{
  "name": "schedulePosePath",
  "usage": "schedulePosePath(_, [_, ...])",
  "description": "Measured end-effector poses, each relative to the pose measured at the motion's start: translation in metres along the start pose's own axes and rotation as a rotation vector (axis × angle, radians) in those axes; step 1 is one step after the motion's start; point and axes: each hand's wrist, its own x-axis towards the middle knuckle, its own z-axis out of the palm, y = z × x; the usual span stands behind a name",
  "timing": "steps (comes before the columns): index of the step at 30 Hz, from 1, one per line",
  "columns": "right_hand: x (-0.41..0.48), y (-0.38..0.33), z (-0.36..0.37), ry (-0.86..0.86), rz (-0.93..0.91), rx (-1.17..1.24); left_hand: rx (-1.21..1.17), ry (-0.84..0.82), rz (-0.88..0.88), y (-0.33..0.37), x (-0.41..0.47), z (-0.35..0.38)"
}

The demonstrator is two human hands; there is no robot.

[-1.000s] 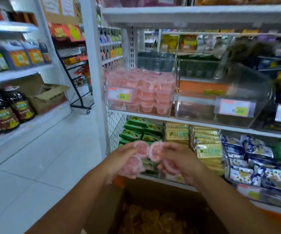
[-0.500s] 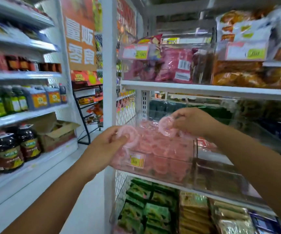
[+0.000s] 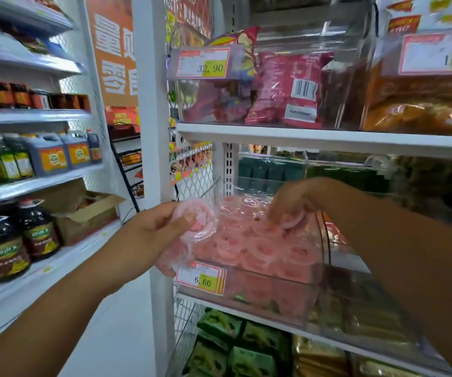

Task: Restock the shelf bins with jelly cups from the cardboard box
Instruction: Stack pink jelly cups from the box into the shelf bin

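Right hand (image 3: 291, 198) fingers (image 3: 275, 213) lowered a pinched jelly cup (image 3: 292, 222) into the bin (image 3: 260, 293); left hand (image 3: 148, 238) grips cups (image 3: 196, 220).

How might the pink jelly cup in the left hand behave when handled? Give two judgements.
Probably light: the left hand holds the jelly cup plus others. Round and glossy, it may slide off the heap in the bin.
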Motion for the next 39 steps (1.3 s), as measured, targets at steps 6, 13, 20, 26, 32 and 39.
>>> schedulePosePath(6, [-0.004, 0.000, 0.001, -0.025, -0.086, 0.074, 0.026, -0.014, -0.001, 0.001, 0.001, 0.004])
schedulePosePath(13, [-0.014, 0.007, -0.002, 0.029, -0.129, 0.021, 0.017, -0.042, 0.003, 0.004, -0.001, 0.003])
schedulePosePath(20, [-0.015, 0.009, 0.003, 0.035, -0.189, 0.072, 0.017, -0.055, 0.009, 0.001, 0.000, 0.005])
schedulePosePath(26, [-0.025, 0.014, -0.012, 0.158, -0.180, -0.193, 0.010, -0.087, 0.012, -0.001, 0.004, 0.001])
schedulePosePath(32, [-0.026, 0.016, -0.015, 0.248, -0.277, -0.234, 0.002, -0.090, 0.018, -0.005, 0.008, 0.006])
schedulePosePath(39, [-0.032, 0.014, -0.010, 0.072, -0.181, -0.481, 0.016, -0.096, 0.028, -0.007, 0.009, 0.011])
